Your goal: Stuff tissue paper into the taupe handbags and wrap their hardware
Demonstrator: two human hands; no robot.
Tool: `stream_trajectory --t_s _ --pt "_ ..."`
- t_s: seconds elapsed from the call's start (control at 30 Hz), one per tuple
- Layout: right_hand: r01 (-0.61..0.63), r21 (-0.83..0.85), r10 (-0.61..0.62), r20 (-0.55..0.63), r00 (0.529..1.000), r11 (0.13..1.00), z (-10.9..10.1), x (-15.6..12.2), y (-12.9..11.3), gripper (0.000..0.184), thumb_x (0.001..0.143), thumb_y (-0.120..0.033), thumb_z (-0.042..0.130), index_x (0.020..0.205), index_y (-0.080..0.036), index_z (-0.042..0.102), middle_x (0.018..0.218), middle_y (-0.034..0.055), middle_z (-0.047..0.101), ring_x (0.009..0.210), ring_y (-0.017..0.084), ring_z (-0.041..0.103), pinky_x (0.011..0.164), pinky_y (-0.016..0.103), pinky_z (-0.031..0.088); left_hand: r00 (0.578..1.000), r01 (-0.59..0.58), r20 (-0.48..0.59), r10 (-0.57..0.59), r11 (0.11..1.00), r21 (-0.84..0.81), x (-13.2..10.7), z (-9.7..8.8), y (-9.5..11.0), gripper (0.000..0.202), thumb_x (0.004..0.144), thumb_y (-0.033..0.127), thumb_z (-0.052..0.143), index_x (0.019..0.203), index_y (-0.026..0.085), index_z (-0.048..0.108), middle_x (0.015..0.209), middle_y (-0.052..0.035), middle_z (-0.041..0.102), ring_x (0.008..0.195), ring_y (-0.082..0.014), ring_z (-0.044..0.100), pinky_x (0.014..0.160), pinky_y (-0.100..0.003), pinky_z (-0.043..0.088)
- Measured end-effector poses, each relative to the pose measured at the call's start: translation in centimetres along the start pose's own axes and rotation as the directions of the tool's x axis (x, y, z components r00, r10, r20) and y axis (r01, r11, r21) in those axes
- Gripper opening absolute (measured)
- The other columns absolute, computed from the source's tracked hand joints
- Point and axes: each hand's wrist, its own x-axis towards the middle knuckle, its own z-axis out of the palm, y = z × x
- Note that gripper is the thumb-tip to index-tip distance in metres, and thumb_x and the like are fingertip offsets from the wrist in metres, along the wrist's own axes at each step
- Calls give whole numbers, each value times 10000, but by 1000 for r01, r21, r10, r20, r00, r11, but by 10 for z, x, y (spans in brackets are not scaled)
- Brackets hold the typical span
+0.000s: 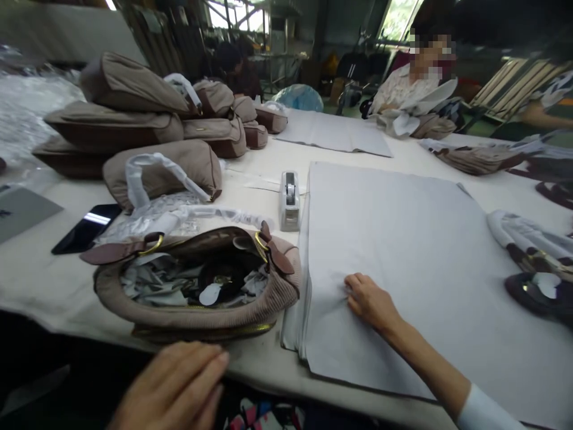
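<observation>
Crosswise, the long bag (197, 315) gapes upward, right fingers (358, 283) curled on paper (403, 221), left fingers (197, 361) together, both grips unclear.

The corduroy-ribbed taupe bag (179, 314) has brown tabs (281, 258) and a gold zip (256, 328); the paper stack (403, 239) is pale grey.

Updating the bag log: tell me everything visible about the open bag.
The open bag is taupe and ribbed, corduroy-like, with brown leather-looking tabs, gold-toned rings and zips. It sits on the white table, mouth up and gaping, left of the stack of pale sheets. Inside are crumpled pale paper and a dark item with a white tag. The left hand is at its near side, not gripping it.
</observation>
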Motion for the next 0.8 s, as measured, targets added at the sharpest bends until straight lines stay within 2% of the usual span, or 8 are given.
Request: stream_trajectory --t_s 0.13,0.27,0.33,0.5,0.57,0.63,0.7,0.8 --pt "-6 62 7 -13 1000 998 4 1 16 233 776 -99 440 969 -180 541 1038 89 571 972 229 520 682 286 409 992 -23 114 45 982 -186 18 73 71 293 849 202 492 1120 131 579 873 -104 653 739 -189 593 640 -295 496" --pt "7 148 -1 -44 999 989 5 -2 19 230 765 -89 455 952 -159 570 1014 97 590 958 228 539 745 310 436 995 7 99 19 966 -259 43 126 96 225 852 100 412 856 179 623 691 -43 549 607 -160 483 567 -285 414" --pt "35 213 -24 -54 998 976 -1 -12 21 237 802 -116 461 1006 -160 575 1015 82 612 946 197 565 793 297 451 990 95 130 -52 933 -346 56 130 96 247 865 95 399 732 175 591 656 -27 503 614 -150 459 571 -268 389" --pt "308 490 -241 -196 950 815 -21 -71 8 449 810 -356 608 1220 -195 524 1150 99 606 1012 208 579 865 315 475 961 272 200 -190 772 -575 88 109 97 184 889 140 442 813 175 605 714 -23 519 696 -144 503 622 -248 409" --pt "377 441 -263 -297 918 815 -22 -90 3 313 815 -242 576 1125 -201 594 1041 90 647 925 212 602 802 321 495 966 257 154 -207 725 -639 100 103 101 155 880 152 470 793 181 595 714 -14 514 697 -138 509 621 -240 407" --pt "365 416 -166 -441 882 833 -18 -102 6 277 825 -103 458 1016 -200 635 915 69 670 835 188 619 731 291 501 950 283 111 -291 662 -694 108 100 105 94 867 200 509 808 184 580 746 -10 523 705 -135 519 642 -242 416" --pt "316 492 -14 -525 851 811 -14 -110 17 313 826 -61 422 995 -210 640 888 51 679 811 168 633 706 258 501 873 442 222 -435 512 -736 112 101 106 120 861 298 530 857 186 574 781 -12 550 717 -141 541 665 -251 434" --pt "251 624 140 -507 850 740 -11 -122 33 160 840 -152 540 898 -228 668 827 16 692 740 158 649 662 222 503 642 698 551 -533 108 -708 114 110 104 337 870 480 471 911 168 593 709 -19 577 772 -181 586 712 -280 463"
